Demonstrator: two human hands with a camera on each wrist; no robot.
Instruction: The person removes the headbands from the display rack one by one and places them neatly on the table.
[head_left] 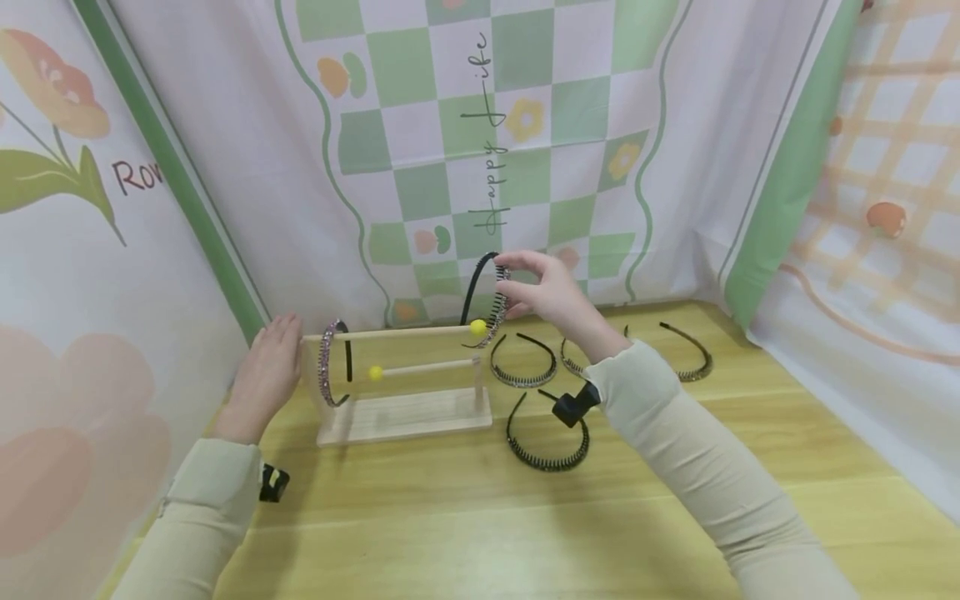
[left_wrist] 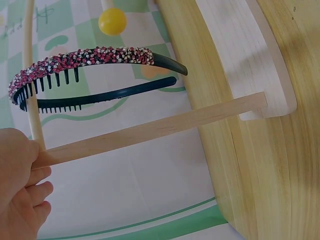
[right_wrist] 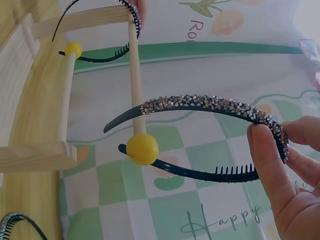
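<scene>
My right hand (head_left: 551,296) pinches a black toothed headband (right_wrist: 200,102) with silvery-brown stones at its crown, between thumb and fingers. Its two ends point toward the stand and lie either side of the upper rod's yellow ball (right_wrist: 142,149) in the right wrist view. The wooden headband stand (head_left: 405,417) has two rods with yellow ball tips. At its upper left corner, my left hand (head_left: 268,367) holds the top of the post (left_wrist: 150,129). A pink-stoned headband (left_wrist: 100,57) hangs on the upper rod near that hand.
Several more headbands lie on the wooden table (head_left: 420,517) right of the stand: a dark one (head_left: 551,463) nearest, a stoned one (head_left: 522,381) behind it, another (head_left: 697,371) at far right. One is partly hidden by my right arm. Printed curtains (head_left: 465,167) enclose the table.
</scene>
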